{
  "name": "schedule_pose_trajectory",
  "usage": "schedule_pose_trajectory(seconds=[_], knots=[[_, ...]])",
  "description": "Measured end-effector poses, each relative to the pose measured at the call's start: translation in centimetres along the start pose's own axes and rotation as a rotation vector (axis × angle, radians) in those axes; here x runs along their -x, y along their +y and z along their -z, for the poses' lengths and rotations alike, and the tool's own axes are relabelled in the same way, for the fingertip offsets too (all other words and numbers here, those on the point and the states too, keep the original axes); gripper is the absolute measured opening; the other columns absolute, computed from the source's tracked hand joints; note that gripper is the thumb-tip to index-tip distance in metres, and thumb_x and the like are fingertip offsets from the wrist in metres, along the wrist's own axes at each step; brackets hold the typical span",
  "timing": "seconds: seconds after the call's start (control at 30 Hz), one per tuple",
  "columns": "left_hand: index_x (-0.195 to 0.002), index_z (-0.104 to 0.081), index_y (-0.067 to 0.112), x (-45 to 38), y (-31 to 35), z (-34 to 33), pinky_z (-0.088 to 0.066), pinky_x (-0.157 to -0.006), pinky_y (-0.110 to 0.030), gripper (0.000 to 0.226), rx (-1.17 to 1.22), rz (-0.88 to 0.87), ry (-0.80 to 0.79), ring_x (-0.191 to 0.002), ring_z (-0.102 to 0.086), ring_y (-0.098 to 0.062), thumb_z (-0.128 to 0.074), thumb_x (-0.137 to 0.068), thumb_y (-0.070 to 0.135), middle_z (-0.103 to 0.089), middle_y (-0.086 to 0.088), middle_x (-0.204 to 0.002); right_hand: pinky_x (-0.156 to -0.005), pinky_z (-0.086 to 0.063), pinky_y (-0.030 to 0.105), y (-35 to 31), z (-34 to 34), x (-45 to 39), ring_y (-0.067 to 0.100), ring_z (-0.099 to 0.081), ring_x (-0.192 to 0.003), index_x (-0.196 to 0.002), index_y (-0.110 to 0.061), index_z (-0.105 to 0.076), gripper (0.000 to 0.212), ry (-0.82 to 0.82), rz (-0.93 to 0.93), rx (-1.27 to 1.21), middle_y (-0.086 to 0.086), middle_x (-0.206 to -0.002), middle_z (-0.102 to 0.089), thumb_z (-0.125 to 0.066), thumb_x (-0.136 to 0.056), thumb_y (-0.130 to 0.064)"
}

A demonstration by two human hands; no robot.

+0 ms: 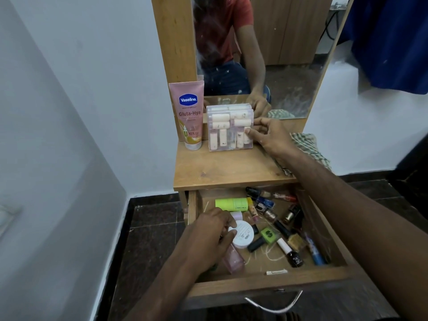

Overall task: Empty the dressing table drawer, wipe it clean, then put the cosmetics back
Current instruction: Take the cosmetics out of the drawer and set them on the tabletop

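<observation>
- White round jar [242, 234] in the open drawer [266, 282], pinched at its rim by left hand [208, 237], among nail polish bottles [292, 252] and a green tube [231, 203].
- Clear cosmetics case [228, 127] upright on the tabletop [228, 167], gripped along its right edge by right hand [269, 135].
- Pink Vaseline tube [190, 113] just beside the case.
- Checked cloth [310, 147] behind the right wrist.

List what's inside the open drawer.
The drawer holds nail polish bottles, a green tube, a white jar and a pink bottle. The left hand covers more.
</observation>
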State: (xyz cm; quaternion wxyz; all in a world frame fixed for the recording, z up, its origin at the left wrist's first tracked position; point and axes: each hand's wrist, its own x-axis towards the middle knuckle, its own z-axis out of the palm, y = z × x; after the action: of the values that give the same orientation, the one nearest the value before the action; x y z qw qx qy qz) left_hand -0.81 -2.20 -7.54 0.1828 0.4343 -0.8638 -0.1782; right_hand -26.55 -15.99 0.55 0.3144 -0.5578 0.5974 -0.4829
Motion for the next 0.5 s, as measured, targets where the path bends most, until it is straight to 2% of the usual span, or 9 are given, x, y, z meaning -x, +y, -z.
schedule_pose_trajectory(seconds=[0.17,0.23,0.3,0.37,0.43,0.5], knots=[[-0.116,-0.067,0.033,1.1,1.5,-1.7,-0.057,-0.082,-0.025,0.015,0.037,0.010,-0.003,-0.101,-0.059,-0.002,-0.064,-0.102,0.037,-0.065,0.016,-0.119,-0.092,-0.063,0.035,0.2,0.8,3.1,0.009,-0.077,-0.098,-0.123,-0.013,-0.069,0.034,0.030,-0.085,0.051,0.000,-0.106,-0.079,-0.080,-0.093,-0.025],[-0.116,-0.069,0.031,1.1,1.3,-1.7,-0.055,-0.081,-0.024,0.016,0.048,0.021,-0.009,-0.098,-0.060,-0.002,-0.067,-0.101,0.035,-0.066,0.015,-0.115,-0.090,-0.062,0.027,-0.2,0.8,3.7,0.008,-0.074,-0.099,-0.125,-0.013,-0.067,0.040,0.142,-0.057,0.127,-0.002,-0.109,-0.076,-0.082,-0.091,-0.030],[-0.114,-0.069,0.030,0.9,0.6,-1.5,-0.054,-0.079,-0.022,0.016,0.034,0.036,0.011,-0.092,-0.060,-0.002,-0.072,-0.098,0.033,-0.066,0.014,-0.110,-0.081,-0.057,0.013,-1.4,0.8,5.7,0.004,-0.070,-0.093,-0.118,-0.015,-0.067,0.032,0.343,0.035,0.194,-0.003,-0.106,-0.074,-0.080,-0.093,-0.030],[-0.110,-0.069,0.028,1.2,0.3,-1.7,-0.058,-0.078,-0.027,0.016,0.014,0.083,0.013,-0.089,-0.062,-0.003,-0.075,-0.095,0.029,-0.068,0.011,-0.105,-0.068,-0.050,0.006,-1.6,0.5,9.5,0.000,-0.066,-0.080,-0.101,-0.025,-0.067,0.014,0.386,0.097,0.229,-0.008,-0.094,-0.073,-0.078,-0.094,-0.031],[-0.106,-0.069,0.026,1.4,-0.2,-1.7,-0.060,-0.078,-0.034,0.016,0.008,0.133,-0.009,-0.086,-0.064,-0.005,-0.077,-0.092,0.023,-0.069,0.010,-0.100,-0.061,-0.046,0.004,-1.1,-0.6,13.8,-0.008,-0.064,-0.076,-0.087,-0.033,-0.065,0.015,0.192,0.103,0.299,-0.012,-0.080,-0.069,-0.079,-0.091,-0.030],[-0.101,-0.067,0.025,1.0,-0.6,-1.5,-0.061,-0.075,-0.036,0.014,-0.001,0.136,-0.016,-0.081,-0.066,-0.006,-0.074,-0.092,0.017,-0.068,0.009,-0.094,-0.063,-0.046,0.006,-0.6,-2.1,17.1,-0.009,-0.063,-0.074,-0.090,-0.032,-0.070,0.013,-0.162,0.020,0.471,-0.017,-0.080,-0.067,-0.083,-0.088,-0.031]])
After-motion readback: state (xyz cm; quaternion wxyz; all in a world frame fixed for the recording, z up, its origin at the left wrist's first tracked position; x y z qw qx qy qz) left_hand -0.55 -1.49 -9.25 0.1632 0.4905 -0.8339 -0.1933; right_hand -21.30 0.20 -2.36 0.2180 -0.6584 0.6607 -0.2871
